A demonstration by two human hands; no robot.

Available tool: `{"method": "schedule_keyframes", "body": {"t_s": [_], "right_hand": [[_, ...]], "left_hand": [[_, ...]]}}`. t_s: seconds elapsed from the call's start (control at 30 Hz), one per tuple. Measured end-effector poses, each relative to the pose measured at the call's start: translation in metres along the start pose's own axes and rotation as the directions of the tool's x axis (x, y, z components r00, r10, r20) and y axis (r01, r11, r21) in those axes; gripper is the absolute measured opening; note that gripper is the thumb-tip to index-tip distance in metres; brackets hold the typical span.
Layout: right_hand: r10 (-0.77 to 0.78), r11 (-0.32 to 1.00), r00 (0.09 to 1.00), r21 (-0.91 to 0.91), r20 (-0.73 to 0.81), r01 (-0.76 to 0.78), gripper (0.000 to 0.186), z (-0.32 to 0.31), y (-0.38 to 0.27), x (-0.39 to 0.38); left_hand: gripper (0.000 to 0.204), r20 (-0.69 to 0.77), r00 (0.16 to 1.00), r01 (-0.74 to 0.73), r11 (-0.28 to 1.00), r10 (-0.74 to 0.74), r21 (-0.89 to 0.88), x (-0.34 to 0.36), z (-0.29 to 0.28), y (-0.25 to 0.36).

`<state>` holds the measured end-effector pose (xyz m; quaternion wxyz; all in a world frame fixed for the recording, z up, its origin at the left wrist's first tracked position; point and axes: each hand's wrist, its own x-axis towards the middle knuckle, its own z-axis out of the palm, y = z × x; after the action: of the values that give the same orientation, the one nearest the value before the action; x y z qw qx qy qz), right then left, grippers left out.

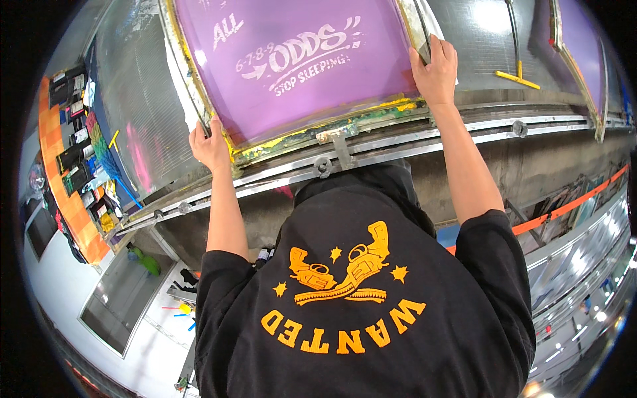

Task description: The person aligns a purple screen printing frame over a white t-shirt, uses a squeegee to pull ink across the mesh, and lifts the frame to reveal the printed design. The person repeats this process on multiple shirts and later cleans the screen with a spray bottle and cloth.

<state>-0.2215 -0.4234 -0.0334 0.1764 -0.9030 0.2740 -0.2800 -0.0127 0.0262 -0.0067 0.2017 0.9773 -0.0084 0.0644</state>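
A screen printing frame (pixel 298 140) with purple mesh (pixel 371 79) lies in front of me. Pale lettering shows in the mesh, and yellow and green ink crusts the near rim. My left hand (pixel 211 144) grips the frame's left side near its close corner, fingers curled at the dark edge. Farther up on the opposite side, my right hand (pixel 436 71) closes on the right rail, thumb against its inner edge. White material (pixel 176 63) shows beside the frame on both sides; how far it runs beneath is hidden.
A metal rail (pixel 265 179) runs along the table's near edge, with a bracket (pixel 342 149) at the frame's middle. A yellow-headed squeegee-like tool (pixel 517 78) lies to the right, before another purple screen (pixel 584 40). At left stands an orange surface (pixel 56 166) with several items.
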Motion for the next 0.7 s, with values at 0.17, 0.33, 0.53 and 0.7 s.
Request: {"method": "schedule_keyframes", "body": {"t_s": [0.17, 0.33, 0.53, 0.7], "right_hand": [[0.009, 0.999, 1.000, 0.046, -0.027, -0.008, 0.051, -0.007, -0.008, 0.002], [0.020, 0.998, 1.000, 0.066, -0.018, -0.019, 0.050, -0.007, -0.013, -0.002], [0.039, 0.997, 0.995, -0.072, 0.097, -0.032, 0.052, 0.002, -0.011, -0.004], [0.036, 0.992, 0.994, -0.122, 0.104, -0.023, 0.052, 0.003, -0.009, -0.004]], "left_hand": [[0.066, -0.063, 0.998, -0.022, 0.999, 0.024, 0.036, 0.000, 0.002, -0.008], [0.070, -0.002, 1.000, 0.002, 0.999, -0.002, 0.044, -0.002, 0.002, -0.010], [0.069, 0.053, 0.999, 0.008, 0.996, -0.012, 0.084, -0.002, 0.010, -0.014], [0.070, 0.057, 0.997, 0.040, 0.998, -0.043, 0.044, -0.004, 0.012, -0.013]]}}
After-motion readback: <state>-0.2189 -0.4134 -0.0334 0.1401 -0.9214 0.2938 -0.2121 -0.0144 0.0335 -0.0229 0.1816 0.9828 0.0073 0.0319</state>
